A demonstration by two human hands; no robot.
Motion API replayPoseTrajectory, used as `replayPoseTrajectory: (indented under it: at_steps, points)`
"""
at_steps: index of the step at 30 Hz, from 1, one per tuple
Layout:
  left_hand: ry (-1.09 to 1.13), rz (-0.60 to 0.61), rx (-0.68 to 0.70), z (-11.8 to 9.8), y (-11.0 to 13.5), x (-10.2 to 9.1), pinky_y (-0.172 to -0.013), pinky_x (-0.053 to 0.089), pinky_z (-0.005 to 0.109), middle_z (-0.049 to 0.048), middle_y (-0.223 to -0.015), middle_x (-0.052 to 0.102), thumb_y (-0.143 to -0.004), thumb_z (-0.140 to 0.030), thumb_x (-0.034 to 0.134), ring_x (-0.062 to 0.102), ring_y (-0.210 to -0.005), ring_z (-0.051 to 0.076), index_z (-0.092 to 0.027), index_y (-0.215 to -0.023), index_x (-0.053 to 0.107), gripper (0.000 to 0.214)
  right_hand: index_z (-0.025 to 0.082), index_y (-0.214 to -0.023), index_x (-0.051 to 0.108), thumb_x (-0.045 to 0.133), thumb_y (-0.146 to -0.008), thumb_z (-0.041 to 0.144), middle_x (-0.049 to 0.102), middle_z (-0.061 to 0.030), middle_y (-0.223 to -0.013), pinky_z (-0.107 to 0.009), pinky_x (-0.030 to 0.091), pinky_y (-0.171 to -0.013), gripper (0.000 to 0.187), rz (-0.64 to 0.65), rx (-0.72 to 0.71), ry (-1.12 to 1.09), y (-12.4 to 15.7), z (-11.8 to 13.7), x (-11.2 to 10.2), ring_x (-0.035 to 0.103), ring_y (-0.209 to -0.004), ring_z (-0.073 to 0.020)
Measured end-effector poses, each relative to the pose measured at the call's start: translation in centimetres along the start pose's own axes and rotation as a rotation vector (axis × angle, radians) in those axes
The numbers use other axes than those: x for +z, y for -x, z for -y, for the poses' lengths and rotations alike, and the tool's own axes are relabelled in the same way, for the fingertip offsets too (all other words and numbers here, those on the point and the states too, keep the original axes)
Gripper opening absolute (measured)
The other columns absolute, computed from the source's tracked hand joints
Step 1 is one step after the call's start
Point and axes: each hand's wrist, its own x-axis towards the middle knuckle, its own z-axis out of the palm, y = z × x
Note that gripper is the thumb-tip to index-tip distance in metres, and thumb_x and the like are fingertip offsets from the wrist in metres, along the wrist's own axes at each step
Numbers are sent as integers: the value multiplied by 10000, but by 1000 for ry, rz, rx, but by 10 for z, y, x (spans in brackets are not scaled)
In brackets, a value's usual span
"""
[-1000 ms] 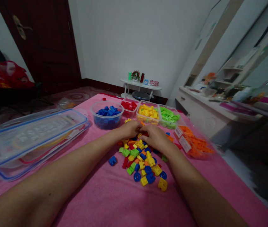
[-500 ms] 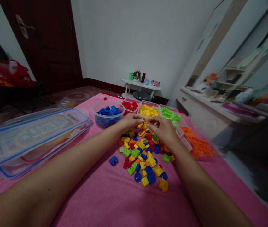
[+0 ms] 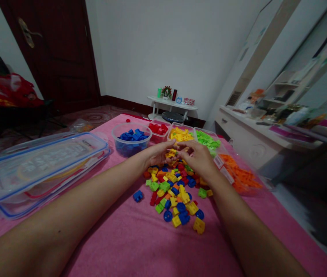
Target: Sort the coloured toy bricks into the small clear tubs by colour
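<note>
Turned more palm-up since half a second ago, the left hand [image 3: 158, 154] cups small yellow pieces [image 3: 171, 153], while the right hand [image 3: 198, 153] stays nearly where it was, just beside it. Pink cloth [image 3: 117, 234] spreads below both hands. Well to the left hand's left lie clear, blue-rimmed lids [image 3: 40, 165]; near it, on its far left side, stands a round tub [image 3: 123, 151] of blue blocks. Mixed blocks [image 3: 172, 188] lie scattered below and nearer than the fingers. Left fingers are half curled around the yellow pieces; right thumb and forefinger bend close, but whether they grip one I cannot tell. Handling yellow pieces between both hands looks like the current step; the next move seems to call for a sure fingertip hold. Earlier, less yellow showed between the hands; the scatter looks unchanged.
</note>
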Motion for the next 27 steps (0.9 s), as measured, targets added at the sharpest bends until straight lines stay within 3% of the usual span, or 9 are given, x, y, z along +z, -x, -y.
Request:
replayPoseTrajectory:
  at_steps: [3,5,9,12,15,17,21,27]
  points:
    - [-52,38,22,1,0,1,-435,389,133,37,-734,593,-898,-426,490,541,-548,69,-141,-901,627,316,251,-1084,691,605,-733,189,708,-14,-1017,-254,445,-674,367,122,-4,44,1,4,-1,610,-773,-150]
    - [-107,53,24,1,0,1,-420,348,128,32,-703,586,-882,-393,521,522,-537,67,-139,-894,631,277,250,-1027,713,585,-729,178,717,-8,-966,-247,428,-646,333,151,9,82,2,7,-2,604,-743,-146]
    - [-248,23,61,-3,3,1,-453,348,144,28,-724,612,-783,-327,642,519,-551,70,-141,-901,645,220,217,-933,737,600,-720,228,706,-29,-865,-241,406,-616,254,108,62,121,-1,8,-9,586,-701,-144]
    - [-468,-53,126,-7,5,-2,-465,344,165,20,-678,613,-769,-327,624,489,-515,68,-118,-821,658,218,213,-941,741,597,-719,245,699,-37,-854,-240,404,-617,266,83,120,142,-3,4,-13,582,-698,-143]
    - [-809,-180,274,-7,3,-7,-455,305,175,-7,-554,560,-774,-312,585,432,-474,64,-102,-651,636,248,225,-907,745,580,-707,203,702,-31,-845,-239,401,-623,259,234,105,215,0,1,-9,596,-724,-150]
    - [-968,-197,338,-5,-1,-10,-457,301,177,-12,-529,554,-780,-312,565,436,-477,69,-101,-623,635,272,244,-911,741,576,-701,181,708,-25,-871,-243,408,-654,274,379,56,284,4,3,-3,613,-779,-162]
    - [-1149,-148,359,3,-8,-15,-505,357,188,11,-631,644,-793,-276,521,535,-564,108,-105,-728,692,250,276,-1004,715,591,-733,233,705,-34,-995,-271,425,-724,301,535,14,429,10,14,5,623,-911,-203]
    - [-1454,-235,465,14,-10,-18,-625,400,218,47,-830,722,-774,-233,522,615,-723,153,-157,-874,738,250,230,-986,689,536,-790,227,676,-84,-1023,-287,439,-700,249,540,66,613,13,24,9,631,-901,-224]
